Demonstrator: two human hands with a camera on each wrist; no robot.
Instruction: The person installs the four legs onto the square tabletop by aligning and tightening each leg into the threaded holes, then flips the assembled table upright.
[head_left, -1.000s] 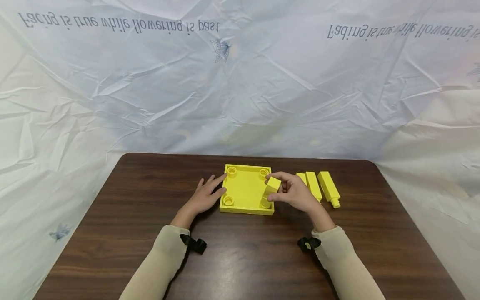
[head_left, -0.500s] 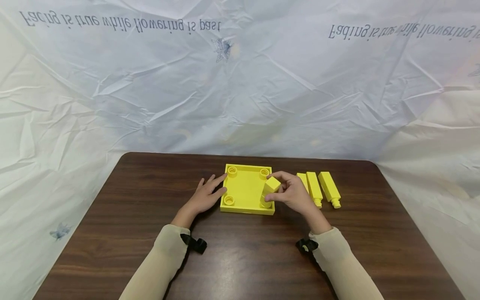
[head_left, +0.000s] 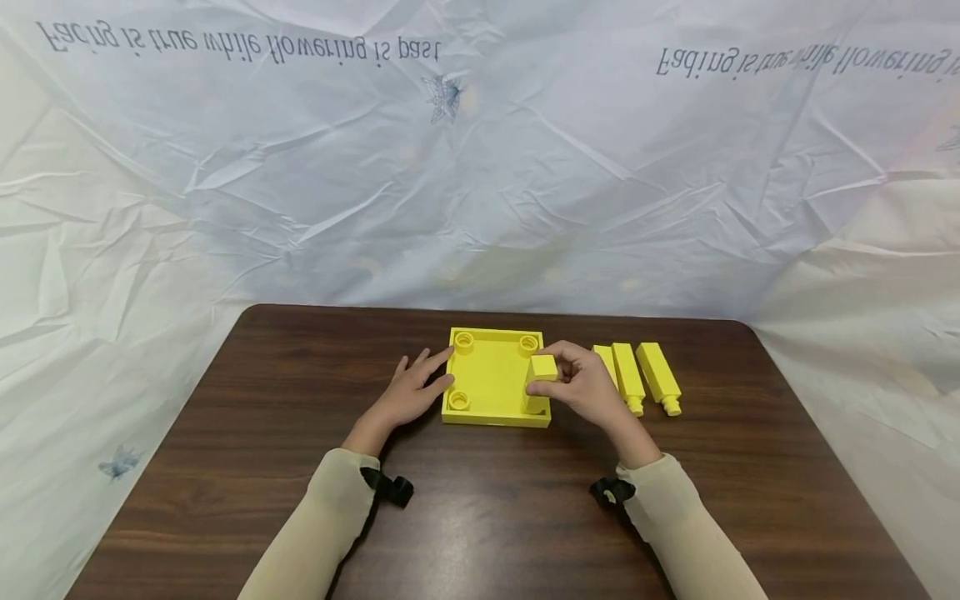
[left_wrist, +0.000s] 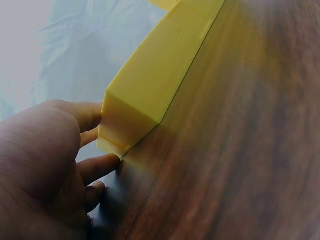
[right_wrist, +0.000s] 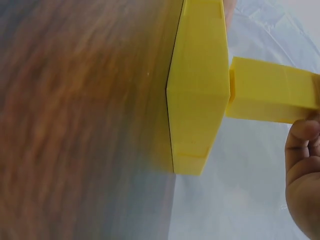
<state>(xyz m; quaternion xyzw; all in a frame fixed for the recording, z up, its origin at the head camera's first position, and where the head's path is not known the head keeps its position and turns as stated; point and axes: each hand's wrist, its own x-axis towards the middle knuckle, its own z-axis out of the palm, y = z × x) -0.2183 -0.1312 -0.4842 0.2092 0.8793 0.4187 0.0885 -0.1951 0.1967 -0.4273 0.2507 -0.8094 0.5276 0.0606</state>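
Observation:
A yellow square tabletop piece (head_left: 491, 371) with a raised rim lies underside up on the table, round threaded sockets showing at three corners. Its near right corner carries a yellow square leg (head_left: 543, 367), standing upright and hiding the socket there. My right hand (head_left: 588, 387) pinches this leg near its top between thumb and fingers; the right wrist view shows the leg's lower end right at the rim. With fingers spread, my left hand (head_left: 408, 392) touches the left side of the square piece. In the left wrist view its fingertips (left_wrist: 107, 165) meet the yellow side wall.
Several more yellow legs lie on the dark wooden table (head_left: 480, 517) to the right, among them a leg (head_left: 628, 375) beside the right hand and another leg (head_left: 658, 375) farther right, threaded ends toward me. A pale printed curtain (head_left: 480, 208) hangs behind the table.
The leg in my right hand has gone from leaning to upright and turned, its top shifting slightly left. My left hand and the square piece have hardly moved.

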